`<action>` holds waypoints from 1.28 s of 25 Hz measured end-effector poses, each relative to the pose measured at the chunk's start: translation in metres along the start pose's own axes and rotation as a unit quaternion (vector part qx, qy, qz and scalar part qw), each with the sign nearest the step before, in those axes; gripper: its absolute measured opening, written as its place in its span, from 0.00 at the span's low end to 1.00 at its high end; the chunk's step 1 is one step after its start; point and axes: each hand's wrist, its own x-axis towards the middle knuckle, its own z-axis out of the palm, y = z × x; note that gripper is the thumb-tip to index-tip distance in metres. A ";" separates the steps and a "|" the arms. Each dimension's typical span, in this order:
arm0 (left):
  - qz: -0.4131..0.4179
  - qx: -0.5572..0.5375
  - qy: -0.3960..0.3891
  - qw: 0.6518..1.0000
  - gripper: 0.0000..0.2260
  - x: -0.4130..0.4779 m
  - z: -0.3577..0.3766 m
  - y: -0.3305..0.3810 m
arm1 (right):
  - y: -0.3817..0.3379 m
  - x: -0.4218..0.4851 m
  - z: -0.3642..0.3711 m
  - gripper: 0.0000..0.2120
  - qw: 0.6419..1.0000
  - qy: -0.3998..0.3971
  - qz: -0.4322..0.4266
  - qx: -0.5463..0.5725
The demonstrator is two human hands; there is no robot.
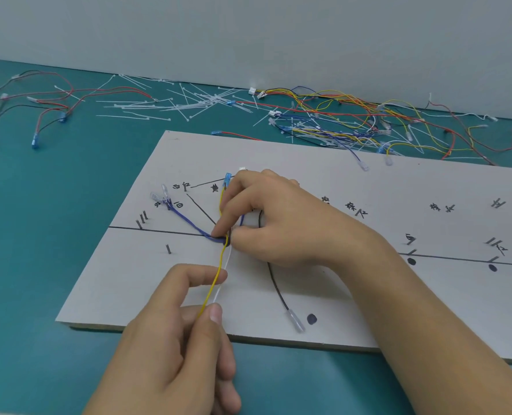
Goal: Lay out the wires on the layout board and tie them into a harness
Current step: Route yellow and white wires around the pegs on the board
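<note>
A grey layout board (147, 283) with drawn lines, nails and handwritten labels lies on the teal table. On it run blue wires (186, 221) to clear terminals at the upper left, a yellow wire (217, 278), a white wire (223, 278) and a black wire (275, 284) ending in a clear terminal. My right hand (278, 226) presses its index finger on the crossing of the wires by the central line. My left hand (186, 339) pinches the yellow and white wires between thumb and fingers near the board's front edge.
Behind the board lie several white cable ties (186, 104). A tangle of coloured wires (353, 121) with connectors sits at the back right. Red and black wires (39, 100) lie at the back left. A wall rises behind the table.
</note>
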 end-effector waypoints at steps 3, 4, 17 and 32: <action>-0.003 0.010 0.020 1.000 0.16 -0.002 -0.001 -0.003 | 0.002 -0.001 0.000 0.05 1.000 0.004 -0.002 0.017; -0.008 0.006 0.026 1.000 0.16 -0.004 -0.002 -0.003 | 0.002 -0.001 0.000 0.04 1.000 0.003 -0.004 0.018; 0.036 0.027 0.037 0.998 0.18 0.004 -0.030 -0.001 | 0.001 -0.004 -0.008 0.07 0.999 -0.047 0.006 0.007; 0.088 0.389 0.195 0.896 0.15 0.083 -0.132 0.020 | -0.001 -0.003 -0.003 0.07 0.999 -0.024 0.027 0.008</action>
